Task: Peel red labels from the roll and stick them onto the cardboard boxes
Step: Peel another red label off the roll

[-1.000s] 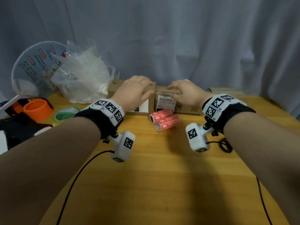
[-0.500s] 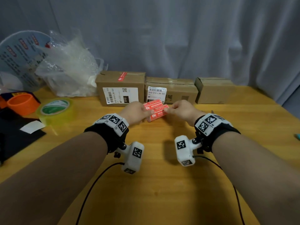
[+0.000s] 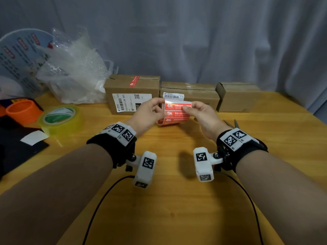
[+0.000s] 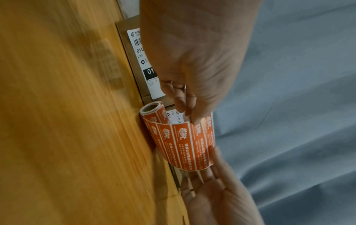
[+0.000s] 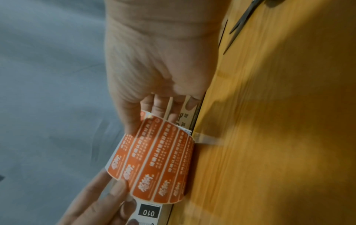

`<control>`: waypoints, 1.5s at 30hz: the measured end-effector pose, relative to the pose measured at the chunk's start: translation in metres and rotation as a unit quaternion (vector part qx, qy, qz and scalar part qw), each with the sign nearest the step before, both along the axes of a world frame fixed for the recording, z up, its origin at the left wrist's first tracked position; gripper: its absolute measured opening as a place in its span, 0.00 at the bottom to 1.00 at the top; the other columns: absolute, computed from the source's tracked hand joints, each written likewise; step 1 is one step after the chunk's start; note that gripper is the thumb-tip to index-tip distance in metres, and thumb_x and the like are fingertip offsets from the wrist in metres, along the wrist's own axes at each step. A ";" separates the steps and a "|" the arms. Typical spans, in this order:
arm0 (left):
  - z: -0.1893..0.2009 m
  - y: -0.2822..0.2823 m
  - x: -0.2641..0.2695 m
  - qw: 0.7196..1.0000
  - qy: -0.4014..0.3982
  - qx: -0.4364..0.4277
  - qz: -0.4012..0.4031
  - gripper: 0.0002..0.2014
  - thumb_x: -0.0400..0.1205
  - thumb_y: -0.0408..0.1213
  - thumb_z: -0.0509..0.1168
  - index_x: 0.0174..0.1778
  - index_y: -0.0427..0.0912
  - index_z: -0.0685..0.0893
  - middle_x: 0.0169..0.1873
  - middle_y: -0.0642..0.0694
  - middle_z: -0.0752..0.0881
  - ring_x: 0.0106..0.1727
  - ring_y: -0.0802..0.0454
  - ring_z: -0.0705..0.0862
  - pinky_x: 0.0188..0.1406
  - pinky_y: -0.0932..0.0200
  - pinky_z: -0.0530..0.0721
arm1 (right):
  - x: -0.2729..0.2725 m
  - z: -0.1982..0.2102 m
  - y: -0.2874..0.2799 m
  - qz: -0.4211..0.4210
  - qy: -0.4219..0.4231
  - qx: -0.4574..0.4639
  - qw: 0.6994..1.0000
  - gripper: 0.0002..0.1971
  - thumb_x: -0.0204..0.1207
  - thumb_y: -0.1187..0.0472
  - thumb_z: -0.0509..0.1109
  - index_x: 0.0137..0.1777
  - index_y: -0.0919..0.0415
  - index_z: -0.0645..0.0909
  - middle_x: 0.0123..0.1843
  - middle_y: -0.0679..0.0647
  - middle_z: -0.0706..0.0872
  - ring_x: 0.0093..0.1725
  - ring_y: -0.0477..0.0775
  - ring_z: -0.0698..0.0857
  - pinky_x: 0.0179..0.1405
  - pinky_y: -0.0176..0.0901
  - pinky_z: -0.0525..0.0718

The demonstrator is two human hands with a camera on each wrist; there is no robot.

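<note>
Our left hand and right hand pinched the unrolled strip of red paper labels above the tabletop; one brown cardboard box carried a red label, two remained.

1. The head view is evenly and softly lit from above; the desk shows a warm yellow cast, the grey curtain behind it looks dim and flat.
2. Soft shadows of the wrist cameras fall on the desk just under them, with blurred edges.
3. Wide-angle distortion bends the desk's far corners and stretches the forearms at the lower edge.
4. The clear tape roll left of the boxes carries a faint sheen.
5. Both wrist views are motion-blurred: the wood grain is streaked, and the print on the red label strip is smeared.
</note>
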State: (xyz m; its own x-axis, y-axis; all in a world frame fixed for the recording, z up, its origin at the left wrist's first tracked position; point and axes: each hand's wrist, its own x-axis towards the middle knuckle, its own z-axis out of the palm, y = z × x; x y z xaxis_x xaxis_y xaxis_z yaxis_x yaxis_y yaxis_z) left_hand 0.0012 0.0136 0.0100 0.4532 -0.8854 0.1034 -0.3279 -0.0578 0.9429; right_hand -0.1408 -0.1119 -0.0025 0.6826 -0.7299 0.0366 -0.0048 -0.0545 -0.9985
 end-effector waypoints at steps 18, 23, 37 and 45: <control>0.015 -0.012 0.000 0.990 0.106 -0.038 0.084 0.07 0.79 0.30 0.68 0.46 0.39 0.76 0.35 0.47 0.84 0.30 0.61 0.83 0.22 0.76 0.78 | 0.007 0.007 0.002 -0.027 -0.015 -0.057 0.998 0.21 0.76 0.70 0.69 0.63 0.54 0.66 0.40 0.52 0.85 0.47 0.50 0.87 0.42 0.39 0.86; 0.017 -0.014 0.000 0.984 0.150 -0.038 0.088 0.13 0.78 0.31 0.69 0.54 0.40 0.71 0.35 0.46 0.84 0.28 0.61 0.82 0.19 0.73 0.78 | 0.013 0.007 0.003 -0.064 -0.020 -0.062 0.996 0.17 0.76 0.70 0.68 0.60 0.53 0.69 0.40 0.52 0.84 0.44 0.50 0.86 0.39 0.41 0.84; 0.010 -0.018 0.001 0.974 0.206 -0.073 0.062 0.14 0.78 0.23 0.67 0.44 0.44 0.69 0.40 0.40 0.84 0.34 0.54 0.86 0.32 0.68 0.87 | 0.020 0.014 0.020 -0.083 0.112 -0.372 0.918 0.08 0.74 0.57 0.72 0.52 0.51 0.87 0.50 0.46 0.74 0.58 0.47 0.67 0.65 0.44 0.67; 0.014 -0.019 0.000 0.975 0.208 -0.048 0.066 0.14 0.78 0.25 0.68 0.44 0.45 0.69 0.36 0.40 0.85 0.32 0.54 0.84 0.29 0.68 0.85 | 0.019 0.014 0.019 -0.068 0.116 -0.412 0.901 0.10 0.74 0.58 0.71 0.55 0.52 0.85 0.50 0.45 0.75 0.57 0.46 0.69 0.58 0.39 0.65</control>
State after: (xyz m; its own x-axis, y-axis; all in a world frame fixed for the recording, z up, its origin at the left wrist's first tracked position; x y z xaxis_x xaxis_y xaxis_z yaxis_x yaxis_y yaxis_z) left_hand 0.0013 -0.0051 0.0238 0.5834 -0.8115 -0.0329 0.0872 0.0223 0.9959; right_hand -0.1215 -0.0926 0.0118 0.6481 -0.5974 0.4723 -0.2701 -0.7602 -0.5909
